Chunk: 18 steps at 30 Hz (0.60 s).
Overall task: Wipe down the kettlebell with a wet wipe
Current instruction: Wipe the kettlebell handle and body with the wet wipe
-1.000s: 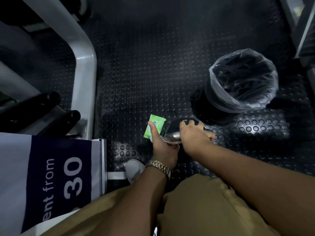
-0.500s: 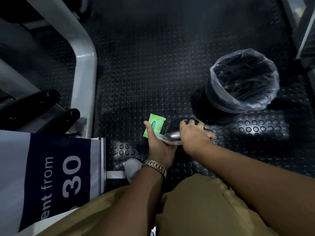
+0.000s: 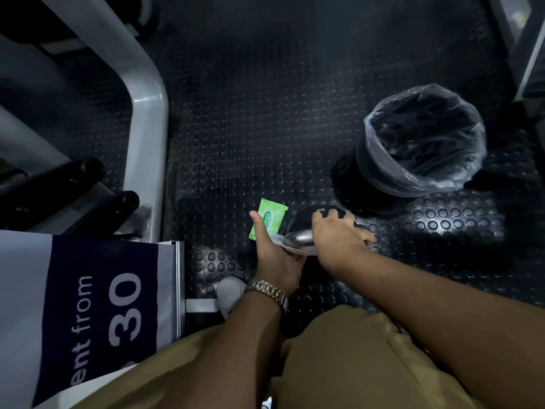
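Two hands: both on the kettlebell [image 3: 303,216], low on the studded floor mat [image 3: 265,128].
Left hand [image 3: 277,261]: clasps wet wipe [image 3: 298,250] against the shiny handle [image 3: 302,238], thumb raised; probably rubbing.
Right hand [image 3: 339,236]: fingers spread loose over the black body, steadying, gripping nothing.
Wipe pack [image 3: 269,218]: green, just beyond left thumb.
Lined bin [image 3: 418,143]: well beyond right fingertips.
Obstacles: right palm covers part of the body.
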### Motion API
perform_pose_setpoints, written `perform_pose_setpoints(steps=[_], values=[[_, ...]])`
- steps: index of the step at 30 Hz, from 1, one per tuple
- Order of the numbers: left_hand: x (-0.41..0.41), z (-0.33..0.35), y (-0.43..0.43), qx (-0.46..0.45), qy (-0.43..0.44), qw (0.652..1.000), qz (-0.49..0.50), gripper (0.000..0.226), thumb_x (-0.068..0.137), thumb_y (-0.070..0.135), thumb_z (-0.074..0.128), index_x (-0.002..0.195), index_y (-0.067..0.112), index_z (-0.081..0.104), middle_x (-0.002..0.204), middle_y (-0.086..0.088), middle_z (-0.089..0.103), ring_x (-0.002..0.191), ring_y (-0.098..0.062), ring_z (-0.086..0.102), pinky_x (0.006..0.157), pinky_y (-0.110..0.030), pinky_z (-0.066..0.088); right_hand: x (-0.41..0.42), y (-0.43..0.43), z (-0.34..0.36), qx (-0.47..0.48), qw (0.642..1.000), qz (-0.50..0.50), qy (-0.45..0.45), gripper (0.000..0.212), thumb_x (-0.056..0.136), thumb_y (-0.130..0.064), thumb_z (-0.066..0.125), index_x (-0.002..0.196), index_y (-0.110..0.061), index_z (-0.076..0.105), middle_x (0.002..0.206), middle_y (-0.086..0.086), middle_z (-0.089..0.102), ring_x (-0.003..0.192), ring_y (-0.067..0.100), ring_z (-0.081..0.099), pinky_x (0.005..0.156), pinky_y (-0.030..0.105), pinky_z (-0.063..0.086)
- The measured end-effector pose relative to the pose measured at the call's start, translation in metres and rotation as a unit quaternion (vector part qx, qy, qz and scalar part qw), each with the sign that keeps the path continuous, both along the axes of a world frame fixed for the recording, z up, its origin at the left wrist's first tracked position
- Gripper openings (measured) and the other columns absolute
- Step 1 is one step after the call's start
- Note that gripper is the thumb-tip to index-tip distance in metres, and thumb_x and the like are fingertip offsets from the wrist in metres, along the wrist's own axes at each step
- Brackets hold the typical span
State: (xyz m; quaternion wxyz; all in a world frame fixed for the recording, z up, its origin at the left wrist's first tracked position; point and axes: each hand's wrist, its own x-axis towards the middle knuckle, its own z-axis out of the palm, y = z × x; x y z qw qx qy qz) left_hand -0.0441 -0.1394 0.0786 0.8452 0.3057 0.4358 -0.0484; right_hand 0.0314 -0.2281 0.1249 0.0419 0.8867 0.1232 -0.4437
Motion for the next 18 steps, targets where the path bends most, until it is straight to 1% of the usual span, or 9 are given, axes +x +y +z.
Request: perform_pose_setpoints(steps=[4, 7, 9, 11, 12, 14, 16, 18], values=[[-0.007, 0.016, -0.003, -0.037, -0.05, 0.998, 0.001, 0.118, 0.075, 0.095, 0.042, 0.146, 0.001, 0.047, 0.141, -0.031, 0.056, 0.133, -0.044, 0.054, 0.12, -0.056, 0.032, 0.001, -0.001, -0.002, 0.001, 1.0, 0.001, 0.002, 0.091, 0.073, 0.003, 0.082, 0.147, -0.02, 0.036, 0.143, 0.011, 0.035, 0.136, 0.041, 0.031, 0.096, 0.084, 0.034], [-0.009, 0.026, -0.008, -0.039, -0.059, 0.997, 0.018, 0.118, 0.075, 0.095, 0.043, 0.147, 0.002, 0.046, 0.14, -0.03, 0.057, 0.133, -0.043, 0.055, 0.12, -0.055, 0.033, 0.002, 0.0, 0.0, 0.002, 1.0, -0.004, 0.01, 0.093, 0.073, 0.001, 0.084, 0.149, -0.021, 0.035, 0.145, 0.012, 0.034, 0.137, 0.041, 0.029, 0.097, 0.083, 0.034], [-0.002, 0.023, -0.011, -0.032, -0.042, 0.998, 0.026, 0.113, 0.074, 0.095, 0.045, 0.145, 0.006, 0.048, 0.138, -0.029, 0.059, 0.13, -0.044, 0.057, 0.119, -0.057, 0.034, 0.003, 0.0, 0.002, 0.002, 1.0, -0.006, 0.012, 0.092, 0.074, 0.002, 0.082, 0.149, -0.021, 0.034, 0.146, 0.011, 0.034, 0.137, 0.041, 0.029, 0.097, 0.081, 0.035], [0.005, 0.015, -0.014, -0.022, 0.0, 0.999, 0.036, 0.114, 0.068, 0.096, 0.052, 0.143, 0.01, 0.051, 0.135, -0.027, 0.062, 0.126, -0.043, 0.061, 0.116, -0.057, 0.037, 0.002, 0.001, 0.002, 0.001, 1.0, -0.006, 0.008, 0.091, 0.074, 0.002, 0.082, 0.148, -0.021, 0.035, 0.144, 0.011, 0.035, 0.137, 0.04, 0.03, 0.097, 0.08, 0.036], [0.009, 0.01, -0.013, -0.009, 0.029, 0.999, 0.035, 0.117, 0.064, 0.097, 0.056, 0.142, 0.01, 0.054, 0.134, -0.025, 0.064, 0.124, -0.042, 0.063, 0.116, -0.055, 0.039, 0.002, 0.001, 0.002, -0.002, 1.0, -0.005, 0.006, 0.092, 0.073, 0.002, 0.082, 0.148, -0.021, 0.034, 0.143, 0.01, 0.035, 0.136, 0.04, 0.03, 0.096, 0.08, 0.037], [0.012, 0.002, -0.011, -0.002, 0.057, 0.998, 0.022, 0.12, 0.057, 0.099, 0.059, 0.137, 0.009, 0.06, 0.132, -0.022, 0.067, 0.123, -0.038, 0.064, 0.116, -0.051, 0.041, 0.001, 0.001, 0.002, -0.008, 1.0, -0.002, 0.005, 0.095, 0.072, 0.004, 0.083, 0.149, -0.021, 0.034, 0.143, 0.011, 0.035, 0.136, 0.041, 0.03, 0.096, 0.081, 0.037], [0.012, 0.002, -0.011, -0.009, 0.049, 0.999, 0.002, 0.118, 0.059, 0.098, 0.058, 0.137, 0.009, 0.06, 0.132, -0.024, 0.066, 0.123, -0.038, 0.064, 0.116, -0.051, 0.04, 0.001, 0.001, 0.002, -0.007, 1.0, -0.005, 0.007, 0.096, 0.071, 0.004, 0.083, 0.15, -0.022, 0.033, 0.144, 0.011, 0.034, 0.136, 0.041, 0.03, 0.096, 0.081, 0.036], [0.008, 0.006, -0.01, -0.011, 0.019, 1.0, -0.002, 0.113, 0.069, 0.095, 0.052, 0.144, 0.01, 0.053, 0.134, -0.028, 0.063, 0.124, -0.041, 0.063, 0.116, -0.054, 0.039, 0.003, 0.002, 0.002, -0.005, 1.0, -0.013, 0.013, 0.097, 0.072, 0.001, 0.085, 0.15, -0.023, 0.033, 0.146, 0.011, 0.034, 0.138, 0.04, 0.028, 0.097, 0.079, 0.036]])
